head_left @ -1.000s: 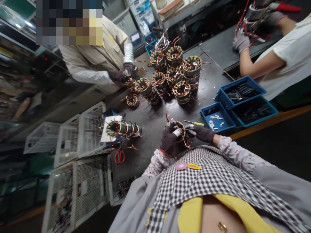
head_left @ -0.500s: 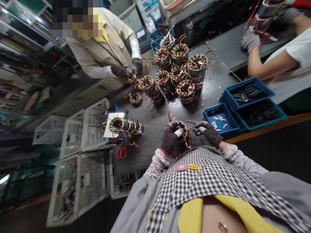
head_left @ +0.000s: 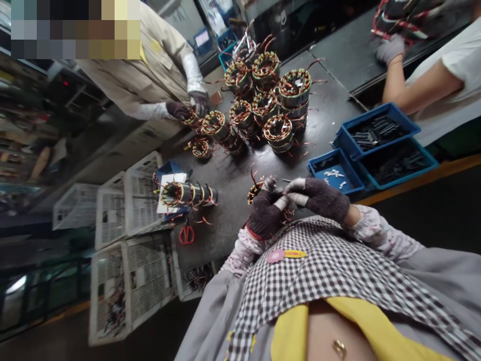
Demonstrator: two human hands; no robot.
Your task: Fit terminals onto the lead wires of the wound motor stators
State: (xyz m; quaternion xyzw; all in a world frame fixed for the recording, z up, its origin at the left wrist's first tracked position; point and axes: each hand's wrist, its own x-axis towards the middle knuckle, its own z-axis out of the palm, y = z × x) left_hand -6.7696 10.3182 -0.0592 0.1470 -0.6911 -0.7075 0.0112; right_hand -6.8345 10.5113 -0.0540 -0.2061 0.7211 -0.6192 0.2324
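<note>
Gripping a small wound stator (head_left: 255, 191) with the left hand (head_left: 265, 216), closed round its side, just above the near edge of the table (head_left: 233, 175), close to the chest. Curling the right hand (head_left: 323, 198) over its top, taped fingertips (head_left: 296, 184) at the copper leads, with no telling whether anything is pinched. Seemingly midway through dressing the leads, calling next for a steady hold and fine fingertip work.
</note>
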